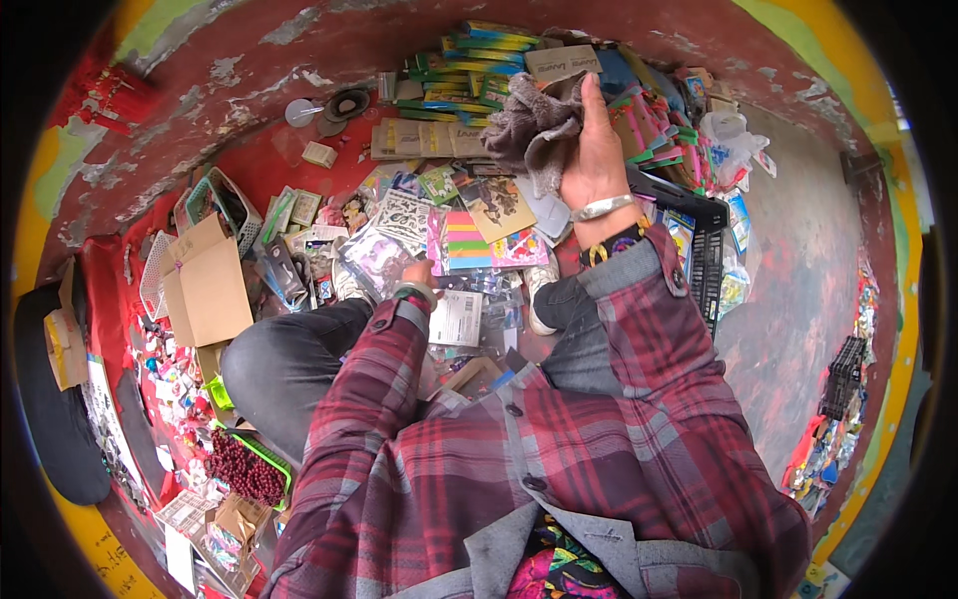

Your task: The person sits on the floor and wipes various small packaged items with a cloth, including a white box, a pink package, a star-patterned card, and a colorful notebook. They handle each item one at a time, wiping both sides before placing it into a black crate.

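Note:
My right hand is raised over the far side of the goods, its fingers closed around a crumpled grey-brown cloth. A bracelet circles that wrist. Low among flat packets, my left hand has its fingers curled; what they hold, if anything, is hidden. Close to it lie a clear-wrapped packet, a sheet with black lettering-like shapes and a pack with coloured stripes. Just nearer is a white printed card. A tan picture sheet rests beyond the striped pack.
Stacked yellow-green boxes stand against the far wall. A black plastic crate is to the right, near a white plastic bag. Leftward are an open cardboard box, a pale basket and a green tray of dark red beads.

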